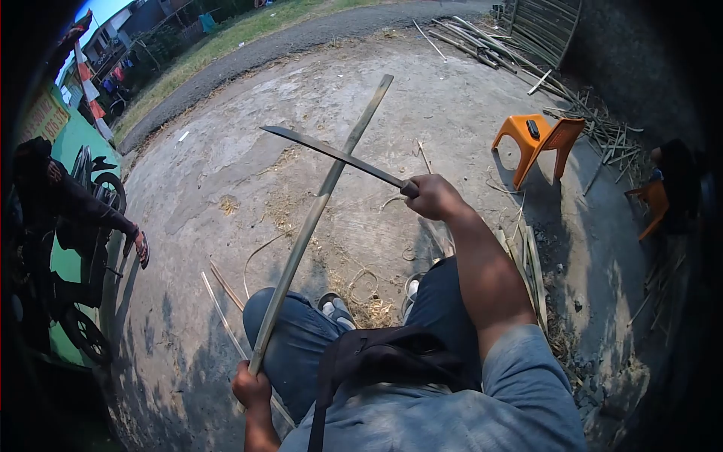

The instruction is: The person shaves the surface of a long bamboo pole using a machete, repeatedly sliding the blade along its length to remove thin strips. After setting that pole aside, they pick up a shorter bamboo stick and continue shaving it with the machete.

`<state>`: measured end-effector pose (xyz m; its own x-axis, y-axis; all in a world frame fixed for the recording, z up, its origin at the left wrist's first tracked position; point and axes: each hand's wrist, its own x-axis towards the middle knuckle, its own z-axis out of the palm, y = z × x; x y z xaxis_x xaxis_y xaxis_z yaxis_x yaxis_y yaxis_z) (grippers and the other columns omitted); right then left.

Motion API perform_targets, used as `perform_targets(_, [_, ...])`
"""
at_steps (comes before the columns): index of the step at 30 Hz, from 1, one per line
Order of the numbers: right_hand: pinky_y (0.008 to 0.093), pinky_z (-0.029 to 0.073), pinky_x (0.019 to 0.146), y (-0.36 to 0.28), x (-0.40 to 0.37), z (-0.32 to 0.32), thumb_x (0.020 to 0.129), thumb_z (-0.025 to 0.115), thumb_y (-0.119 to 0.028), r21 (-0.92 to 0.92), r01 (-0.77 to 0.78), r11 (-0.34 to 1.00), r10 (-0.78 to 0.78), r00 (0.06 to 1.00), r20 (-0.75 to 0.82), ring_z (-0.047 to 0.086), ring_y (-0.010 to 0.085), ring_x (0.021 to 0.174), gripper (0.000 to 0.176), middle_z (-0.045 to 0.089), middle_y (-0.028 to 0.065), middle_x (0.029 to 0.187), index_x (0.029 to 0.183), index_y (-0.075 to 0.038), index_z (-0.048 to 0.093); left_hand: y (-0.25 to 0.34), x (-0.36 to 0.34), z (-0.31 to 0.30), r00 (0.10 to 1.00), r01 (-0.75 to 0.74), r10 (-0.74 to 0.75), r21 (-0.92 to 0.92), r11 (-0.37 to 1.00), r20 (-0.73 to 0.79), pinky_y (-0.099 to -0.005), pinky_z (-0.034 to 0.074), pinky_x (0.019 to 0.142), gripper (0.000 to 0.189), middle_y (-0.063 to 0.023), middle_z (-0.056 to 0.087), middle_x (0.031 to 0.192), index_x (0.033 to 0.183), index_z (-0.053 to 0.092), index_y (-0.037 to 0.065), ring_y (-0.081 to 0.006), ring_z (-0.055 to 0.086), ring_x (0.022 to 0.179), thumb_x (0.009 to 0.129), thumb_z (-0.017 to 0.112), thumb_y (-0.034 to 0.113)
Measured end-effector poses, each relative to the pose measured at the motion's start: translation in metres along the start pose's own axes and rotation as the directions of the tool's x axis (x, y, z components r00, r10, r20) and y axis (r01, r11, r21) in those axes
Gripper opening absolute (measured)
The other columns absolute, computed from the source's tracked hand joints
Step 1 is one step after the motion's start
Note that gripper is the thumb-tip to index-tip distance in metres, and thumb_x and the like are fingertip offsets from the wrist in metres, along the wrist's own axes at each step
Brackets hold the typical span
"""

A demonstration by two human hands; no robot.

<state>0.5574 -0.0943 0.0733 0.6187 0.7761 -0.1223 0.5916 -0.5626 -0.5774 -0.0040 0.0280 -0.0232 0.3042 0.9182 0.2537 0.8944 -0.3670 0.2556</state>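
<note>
Left hand (252, 388) fingers close tight round the lower end of the bamboo strip (316, 218), which slants up over the concrete ground (452, 98). Right hand (433, 197) clenches a long knife (331, 154) laid across it. Trimming, I'd judge; the next stroke wants a steady strip.

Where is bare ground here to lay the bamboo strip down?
Bare concrete lies between the orange stool and the road, beyond the knife and bamboo strip. Crowded: shavings around the shoes, split strips beside them, and the bamboo pile by the fence.
</note>
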Motion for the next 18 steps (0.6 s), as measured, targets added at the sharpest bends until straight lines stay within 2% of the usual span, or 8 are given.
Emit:
perform_targets(2, [0.0406,0.055,0.084,0.016,0.006,0.007,0.086,0.064,-0.019,0.067,-0.005,0.998,0.01,0.997,-0.072,0.072,0.0307,0.096,0.03,0.076,0.014,0.102,0.114,-0.014,0.075,0.001,0.002,-0.002,1.0,0.0,0.0,0.021,1.0,0.004,-0.0576,0.051,0.071,0.021,-0.0256,0.069,0.079,0.093,0.069,0.004,-0.049,0.067,0.076,0.077,0.063,0.015])
perform_targets(6, [0.0396,0.054,0.084,0.001,-0.009,0.0,0.083,0.069,-0.021,0.128,0.017,0.992,-0.031,0.994,0.107,0.071,0.0292,0.094,0.035,0.075,0.0166,0.101,0.116,-0.011,0.074,0.007,0.002,-0.008,0.999,-0.004,0.003,0.016,1.0,0.041,-0.0574,0.051,0.071,0.021,-0.0255,0.069,0.08,0.093,0.069,0.003,-0.049,0.067,0.076,0.077,0.063,0.014])
perform_targets(10, [0.0433,0.055,0.084,-0.017,-0.016,0.019,0.08,0.072,-0.023,0.002,0.307,0.952,-0.292,0.902,0.318,0.071,0.0327,0.096,0.032,0.075,0.0168,0.099,0.109,-0.01,0.075,0.007,0.003,-0.01,0.998,-0.002,0.002,0.004,1.0,0.055,-0.0573,0.051,0.07,0.02,-0.0251,0.069,0.08,0.093,0.069,0.004,-0.0491,0.066,0.076,0.077,0.063,0.014])
perform_targets(11, [0.045,0.055,0.085,-0.026,-0.015,0.022,0.079,0.073,-0.026,-0.126,0.356,0.926,-0.284,0.877,0.388,0.071,0.0342,0.098,0.032,0.075,0.0153,0.1,0.108,-0.012,0.075,0.005,0.002,-0.009,0.999,-0.01,0.009,0.005,1.0,0.046,-0.0573,0.051,0.07,0.02,-0.0251,0.069,0.081,0.093,0.069,0.004,-0.0492,0.067,0.077,0.077,0.063,0.014])
perform_targets(15, [0.0437,0.056,0.084,-0.017,-0.007,0.02,0.082,0.073,-0.029,-0.124,0.314,0.941,-0.279,0.929,0.242,0.071,0.0326,0.096,0.028,0.075,0.0124,0.098,0.107,-0.016,0.076,0.0,0.0,-0.004,0.998,0.004,-0.002,-0.024,1.0,0.059,-0.0575,0.051,0.07,0.02,-0.0251,0.07,0.081,0.095,0.069,0.005,-0.0492,0.067,0.077,0.078,0.064,0.015])
perform_targets(16, [0.0422,0.055,0.083,-0.008,-0.001,0.019,0.085,0.073,-0.027,-0.071,0.266,0.961,-0.252,0.953,0.166,0.072,0.0314,0.094,0.027,0.075,0.0123,0.098,0.108,-0.015,0.076,-0.003,-0.002,-0.002,0.999,0.008,-0.007,-0.026,1.0,0.05,-0.0576,0.051,0.07,0.02,-0.0249,0.07,0.082,0.095,0.069,0.005,-0.0492,0.067,0.078,0.079,0.063,0.016])
perform_targets(18, [0.0407,0.055,0.082,0.005,0.009,0.013,0.086,0.073,-0.024,0.07,0.054,0.996,-0.057,0.998,0.033,0.071,0.0301,0.092,0.027,0.076,0.0133,0.099,0.11,-0.013,0.075,-0.004,-0.002,0.002,1.0,0.01,-0.009,-0.042,0.999,0.027,-0.0579,0.051,0.07,0.02,-0.0246,0.07,0.082,0.095,0.069,0.005,-0.0491,0.067,0.078,0.08,0.063,0.016])
